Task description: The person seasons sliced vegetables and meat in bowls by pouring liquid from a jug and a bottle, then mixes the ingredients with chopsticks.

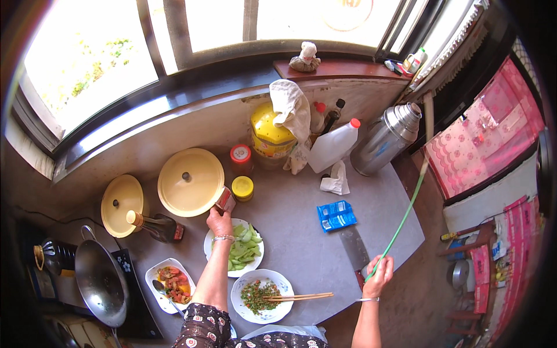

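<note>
My left hand (220, 224) is closed on a small red and white box (225, 201), between the large cream lid (189, 182) and a plate of sliced green vegetable (243, 250). In my right hand (378, 273) is a thin green stick (407, 215), which slants up past the counter's right edge. Beside that hand lies a cleaver (354, 248), its dark handle close to my wrist. A bowl of chopped green and red pieces (260, 297) stands in front of me with chopsticks (304, 297) resting in it. Left of it is a dish of tomato pieces (175, 282) with a spoon.
A wok (102, 282) sits on the hob at left, near a dark glass bottle (163, 228). Along the wall stand a yellow-lidded tub (272, 135), a white plastic jug (333, 145) and a metal thermos flask (385, 139). A blue packet (336, 215) lies mid-counter.
</note>
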Demonstrator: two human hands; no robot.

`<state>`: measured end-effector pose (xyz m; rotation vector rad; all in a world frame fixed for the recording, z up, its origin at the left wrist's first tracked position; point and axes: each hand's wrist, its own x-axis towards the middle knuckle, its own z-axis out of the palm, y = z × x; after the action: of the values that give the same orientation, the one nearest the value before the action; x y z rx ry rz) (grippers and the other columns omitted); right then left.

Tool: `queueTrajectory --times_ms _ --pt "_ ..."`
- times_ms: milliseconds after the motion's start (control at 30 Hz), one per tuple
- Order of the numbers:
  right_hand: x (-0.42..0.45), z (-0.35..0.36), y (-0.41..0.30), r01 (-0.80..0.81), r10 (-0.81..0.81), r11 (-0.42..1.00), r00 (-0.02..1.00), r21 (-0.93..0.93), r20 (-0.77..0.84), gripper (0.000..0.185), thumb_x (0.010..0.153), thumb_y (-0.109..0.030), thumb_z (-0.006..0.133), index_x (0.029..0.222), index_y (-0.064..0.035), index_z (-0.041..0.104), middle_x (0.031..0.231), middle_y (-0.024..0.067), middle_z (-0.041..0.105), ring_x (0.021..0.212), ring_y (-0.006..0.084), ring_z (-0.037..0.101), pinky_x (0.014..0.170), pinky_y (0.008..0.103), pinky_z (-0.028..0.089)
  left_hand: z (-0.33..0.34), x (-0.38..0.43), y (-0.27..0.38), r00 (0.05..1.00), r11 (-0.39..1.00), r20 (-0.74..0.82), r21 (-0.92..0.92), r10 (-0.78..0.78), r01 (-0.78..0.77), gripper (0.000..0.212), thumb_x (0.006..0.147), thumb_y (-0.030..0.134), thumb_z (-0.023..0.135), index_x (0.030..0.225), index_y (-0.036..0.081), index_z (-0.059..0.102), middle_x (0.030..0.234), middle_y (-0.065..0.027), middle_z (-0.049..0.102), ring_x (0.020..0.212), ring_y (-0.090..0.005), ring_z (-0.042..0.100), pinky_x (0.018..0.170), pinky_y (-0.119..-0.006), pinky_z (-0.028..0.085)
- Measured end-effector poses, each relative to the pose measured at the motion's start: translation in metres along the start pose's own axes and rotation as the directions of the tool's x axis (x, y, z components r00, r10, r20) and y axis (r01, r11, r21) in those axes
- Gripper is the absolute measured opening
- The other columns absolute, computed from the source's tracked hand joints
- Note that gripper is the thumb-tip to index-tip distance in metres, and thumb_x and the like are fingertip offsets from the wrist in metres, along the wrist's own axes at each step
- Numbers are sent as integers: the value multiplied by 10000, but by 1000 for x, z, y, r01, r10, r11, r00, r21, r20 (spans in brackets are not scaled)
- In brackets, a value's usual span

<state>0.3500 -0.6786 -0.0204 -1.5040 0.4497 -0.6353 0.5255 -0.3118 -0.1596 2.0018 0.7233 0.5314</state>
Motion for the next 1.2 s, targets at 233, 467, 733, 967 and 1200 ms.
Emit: queueTrajectory --times_ms 233,467,733,967,1200 --pt "69 107 -42 414 -416 894 909 172 -26 202 927 -245 439 914 -43 440 772 27 413 628 93 371 539 226 313 -5 0 -6 1000 998 -6 66 -11 12 259 672 89 691 908 30 601 813 -169 655 764 -337 634 704 -364 500" --pt "185 235 -21 585 -567 808 805 -73 177 202 909 -214 495 897 -13 485 836 125 553 703 248 522 585 348 427 -11 0 -11 999 999 22 17 -35 34 327 662 108 720 934 -8 579 842 -202 646 803 -366 622 714 -384 497" --pt "255 333 -46 564 -509 472 802 -678 312 214 869 -213 531 797 -11 530 710 211 607 709 407 589 631 470 465 -19 3 -13 998 999 62 -13 -29 30 371 641 119 717 948 -25 566 855 -227 630 815 -394 603 724 -408 485" --pt "240 310 -48 509 -436 568 853 -647 288 238 876 -241 533 800 -16 551 681 203 603 672 390 589 612 439 464 -22 1 -7 999 1000 52 24 13 -14 334 633 125 728 875 -32 558 824 -234 621 790 -405 594 715 -425 479" --pt "227 347 -71 518 -360 572 855 -635 373 257 866 -253 525 842 1 559 764 221 620 773 410 599 688 466 473 -21 0 -22 998 1000 59 20 -7 6 328 625 136 745 844 -26 563 837 -231 621 791 -399 596 715 -424 480"
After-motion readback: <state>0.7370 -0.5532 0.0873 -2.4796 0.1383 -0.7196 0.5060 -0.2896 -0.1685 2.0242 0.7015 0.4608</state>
